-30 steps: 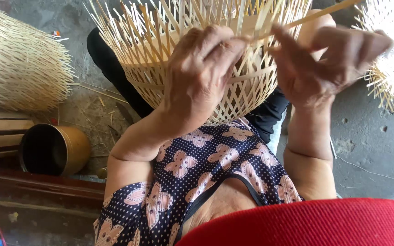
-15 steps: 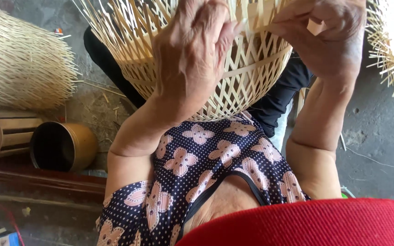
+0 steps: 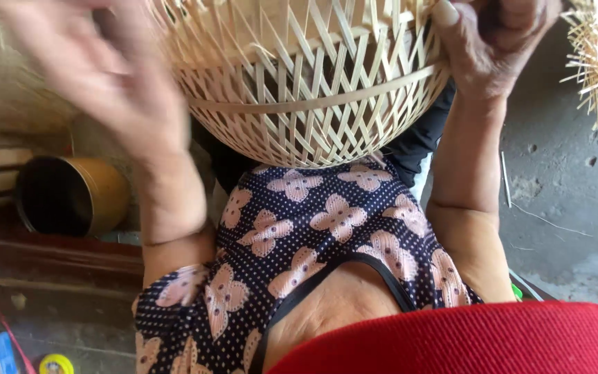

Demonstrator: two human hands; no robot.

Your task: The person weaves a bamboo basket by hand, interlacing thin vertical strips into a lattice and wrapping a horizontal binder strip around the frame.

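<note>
Because the right hand [image 3: 500, 41], up at one o'clock, has its fingers [image 3: 451, 21] curled shut over the edge of the woven bamboo basket [image 3: 313, 90], the piece looks steadied from that side; the thumb presses on the strips just above the horizontal hoop band [image 3: 313, 104], which I judge keeps the open lattice from shifting. The left hand [image 3: 98, 76], at eleven o'clock, is blurred; its fingers seem loosely spread and I cannot tell whether they grip anything, though it sits close against the basket's left flank. The basket itself fills twelve o'clock, its rounded bottom resting toward the person's lap above the dark flowered blouse [image 3: 327, 228], likely so both hands can work it. Further out: a dark-mouthed metal can [image 3: 70, 197] lies on its side at nine o'clock; loose bamboo ends of another woven piece [image 3: 596, 90] bristle at two o'clock; a red brim [image 3: 465, 339] crosses five o'clock.
</note>
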